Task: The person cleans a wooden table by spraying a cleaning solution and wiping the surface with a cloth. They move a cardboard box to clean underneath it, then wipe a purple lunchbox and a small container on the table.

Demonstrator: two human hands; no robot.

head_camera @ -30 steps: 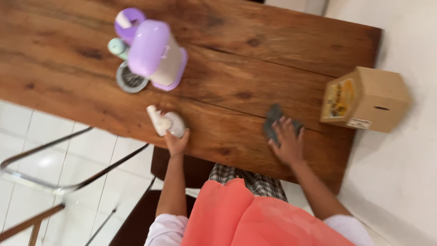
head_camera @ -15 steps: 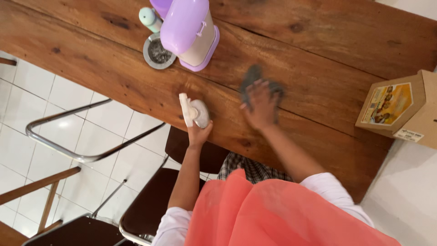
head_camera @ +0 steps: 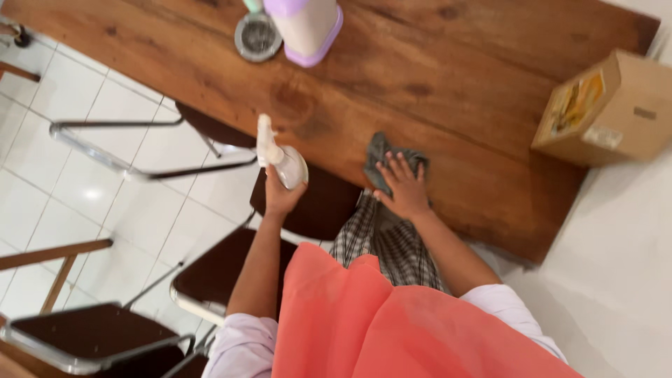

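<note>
A white spray bottle (head_camera: 280, 159) was gripped in the closed left hand (head_camera: 280, 197), held just off the near edge of the wooden bench (head_camera: 434, 77). A grey cloth (head_camera: 381, 157) was pressed flat to the bench near that edge under the right hand (head_camera: 404, 190), fingers spread. A cardboard box (head_camera: 616, 108) was seen at the bench's right end, and a lilac appliance (head_camera: 308, 28) at its far side.

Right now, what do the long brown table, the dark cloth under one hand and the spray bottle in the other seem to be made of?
The long brown table looks like solid wood with a satin finish: grain lines, knots and plank seams show. The dark grey cloth under the right hand seems to be soft woven fabric, since it bunches in folds. The pale spray bottle in the left hand is probably translucent plastic, smooth and faintly glossy.
</note>
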